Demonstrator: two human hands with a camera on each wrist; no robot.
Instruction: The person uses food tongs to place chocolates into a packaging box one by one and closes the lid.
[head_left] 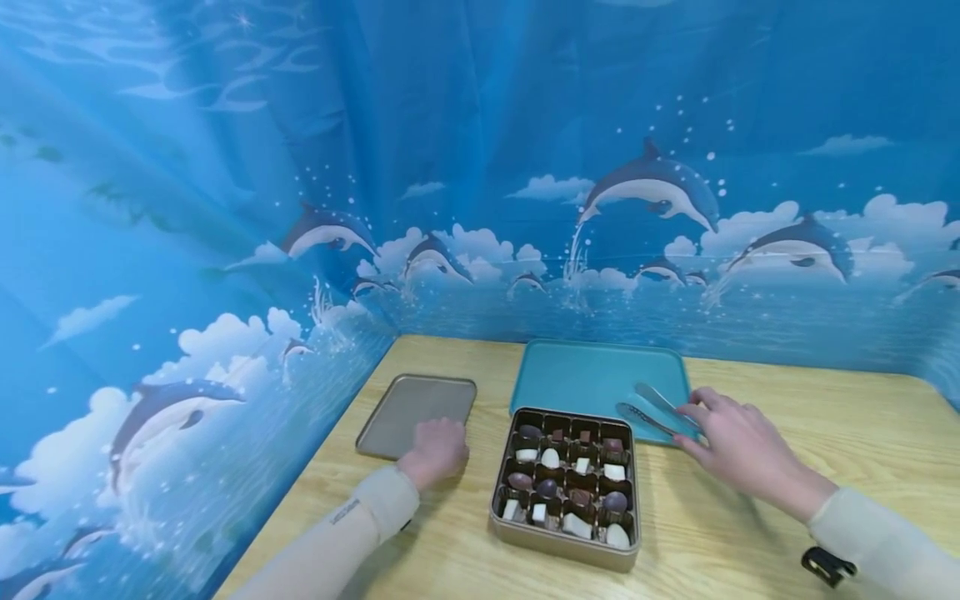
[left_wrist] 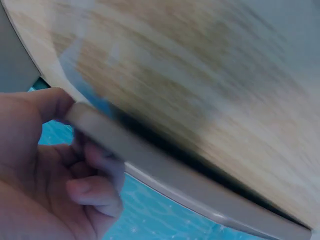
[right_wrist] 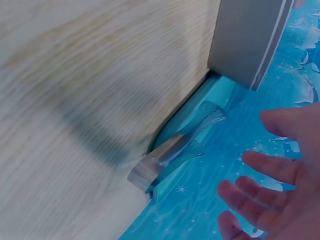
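Observation:
In the head view my left hand (head_left: 437, 450) is at the near right edge of a flat metal tin lid (head_left: 423, 406) on the table. The left wrist view shows my thumb and curled fingers pinching the lid's rim (left_wrist: 150, 150). Metal tongs (head_left: 647, 418) lie with their arms spread on a teal tray (head_left: 585, 377), bent end toward my right hand (head_left: 750, 446). That hand's fingers are spread and relaxed, apart from the tongs (right_wrist: 149, 169) in the right wrist view. Between the hands stands an open square tin (head_left: 558, 546) of chocolates.
Dark dividers split the tin into cells holding white, brown and dark pieces. It stands close against the tray's near edge. A blue curtain (head_left: 465, 300) printed with dolphins borders the wooden table (head_left: 810, 408) at the back and left.

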